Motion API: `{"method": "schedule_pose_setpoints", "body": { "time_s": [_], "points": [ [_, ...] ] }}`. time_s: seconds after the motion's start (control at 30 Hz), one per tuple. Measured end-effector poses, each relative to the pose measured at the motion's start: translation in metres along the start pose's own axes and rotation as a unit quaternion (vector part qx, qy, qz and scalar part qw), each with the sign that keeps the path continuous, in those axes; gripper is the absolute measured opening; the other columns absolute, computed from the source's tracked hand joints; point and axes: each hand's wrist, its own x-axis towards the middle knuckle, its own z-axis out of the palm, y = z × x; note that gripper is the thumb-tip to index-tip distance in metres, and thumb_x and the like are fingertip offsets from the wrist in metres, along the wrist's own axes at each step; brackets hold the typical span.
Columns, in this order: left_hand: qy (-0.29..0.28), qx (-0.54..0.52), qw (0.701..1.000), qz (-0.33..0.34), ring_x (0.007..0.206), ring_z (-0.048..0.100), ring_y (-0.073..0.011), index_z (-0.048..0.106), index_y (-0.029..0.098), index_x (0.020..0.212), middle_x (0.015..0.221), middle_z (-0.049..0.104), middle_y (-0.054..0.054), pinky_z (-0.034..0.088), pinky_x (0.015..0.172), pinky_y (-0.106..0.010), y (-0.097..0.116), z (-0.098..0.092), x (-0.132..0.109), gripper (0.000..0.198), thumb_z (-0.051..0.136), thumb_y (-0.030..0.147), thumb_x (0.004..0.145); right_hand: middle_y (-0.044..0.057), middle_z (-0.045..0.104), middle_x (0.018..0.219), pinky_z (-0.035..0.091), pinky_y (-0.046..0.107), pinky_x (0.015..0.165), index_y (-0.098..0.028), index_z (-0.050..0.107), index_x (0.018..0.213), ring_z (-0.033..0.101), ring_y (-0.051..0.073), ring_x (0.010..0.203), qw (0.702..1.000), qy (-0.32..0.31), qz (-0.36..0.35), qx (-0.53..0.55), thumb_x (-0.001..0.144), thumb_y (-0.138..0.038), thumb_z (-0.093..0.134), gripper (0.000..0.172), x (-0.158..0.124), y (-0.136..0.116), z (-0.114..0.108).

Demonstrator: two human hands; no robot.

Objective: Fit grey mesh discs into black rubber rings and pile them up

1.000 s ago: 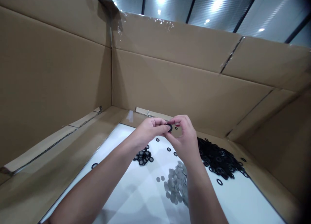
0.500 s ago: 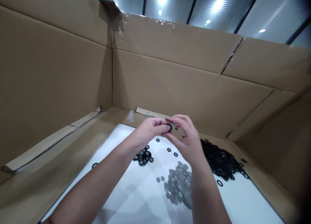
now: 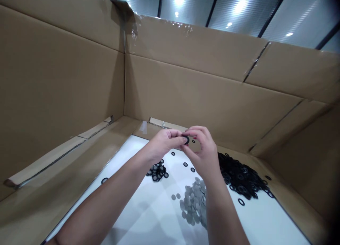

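Observation:
My left hand (image 3: 163, 143) and my right hand (image 3: 203, 151) meet above a white sheet (image 3: 148, 209), both pinching one small black ring (image 3: 186, 139) between their fingertips. Below the hands lie a heap of grey discs (image 3: 195, 202), a small cluster of black assembled pieces (image 3: 158, 171) to the left, and a large pile of black rings (image 3: 239, 177) to the right. My right forearm hides part of the grey heap.
Tall cardboard walls (image 3: 186, 92) enclose the work area on the left, back and right. A few loose black rings (image 3: 104, 180) lie scattered on the white sheet. Ceiling lights show above the back wall.
My right hand's fingers opened slightly half a second ago and have closed back onto the ring. The hands stay in the same place.

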Motion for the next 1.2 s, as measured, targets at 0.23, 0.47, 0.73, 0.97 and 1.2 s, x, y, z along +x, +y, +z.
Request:
{"method": "schedule_pose_setpoints", "body": {
  "time_s": [0.23, 0.47, 0.73, 0.97, 1.2],
  "points": [
    [0.009, 0.011, 1.000, -0.009, 0.065, 0.053, -0.0101, 0.067, 0.013, 0.073, 0.068, 0.060, 0.002, 0.039, 0.070, -0.028, 0.001, 0.001, 0.000, 0.018, 0.077, 0.028, 0.076, 0.004, 0.060, 0.106, 0.052, 0.039, 0.084, -0.026, 0.059, 0.103, 0.060, 0.023, 0.102, 1.000, -0.005, 0.017, 0.019, 0.083, -0.018, 0.073, 0.026, 0.000, 0.001, 0.001],
    [0.015, -0.001, 1.000, -0.008, 0.064, 0.053, -0.0097, 0.065, 0.014, 0.071, 0.066, 0.058, 0.003, 0.041, 0.071, -0.028, 0.002, 0.002, 0.000, 0.015, 0.075, 0.023, 0.076, 0.003, 0.057, 0.102, 0.051, 0.038, 0.082, -0.025, 0.059, 0.096, 0.060, 0.022, 0.097, 0.999, 0.021, 0.048, 0.002, 0.082, -0.013, 0.070, 0.022, -0.001, 0.001, 0.006],
    [0.010, -0.010, 1.000, -0.008, 0.069, 0.057, -0.0109, 0.069, 0.012, 0.079, 0.073, 0.063, 0.000, 0.042, 0.073, -0.028, -0.001, 0.000, 0.001, 0.016, 0.077, 0.026, 0.076, 0.005, 0.061, 0.113, 0.051, 0.040, 0.089, -0.028, 0.063, 0.108, 0.061, 0.023, 0.109, 0.998, -0.042, 0.003, 0.037, 0.086, -0.018, 0.071, 0.025, 0.001, 0.004, -0.006],
    [0.010, -0.005, 1.000, -0.003, 0.065, 0.054, -0.0098, 0.067, 0.013, 0.072, 0.068, 0.059, 0.002, 0.042, 0.072, -0.027, 0.000, -0.001, 0.001, 0.016, 0.077, 0.025, 0.076, 0.002, 0.056, 0.097, 0.052, 0.037, 0.077, -0.025, 0.056, 0.092, 0.060, 0.022, 0.091, 0.997, 0.061, 0.035, -0.030, 0.079, -0.012, 0.070, 0.023, -0.001, -0.003, 0.010],
    [0.006, -0.015, 1.000, -0.004, 0.071, 0.058, -0.0109, 0.070, 0.011, 0.082, 0.076, 0.063, -0.001, 0.043, 0.074, -0.028, 0.001, -0.001, 0.001, 0.017, 0.077, 0.026, 0.077, 0.004, 0.062, 0.109, 0.052, 0.039, 0.086, -0.029, 0.064, 0.106, 0.063, 0.022, 0.103, 0.999, -0.028, -0.004, 0.028, 0.086, -0.018, 0.071, 0.023, 0.000, 0.001, -0.003]
  ]
}}
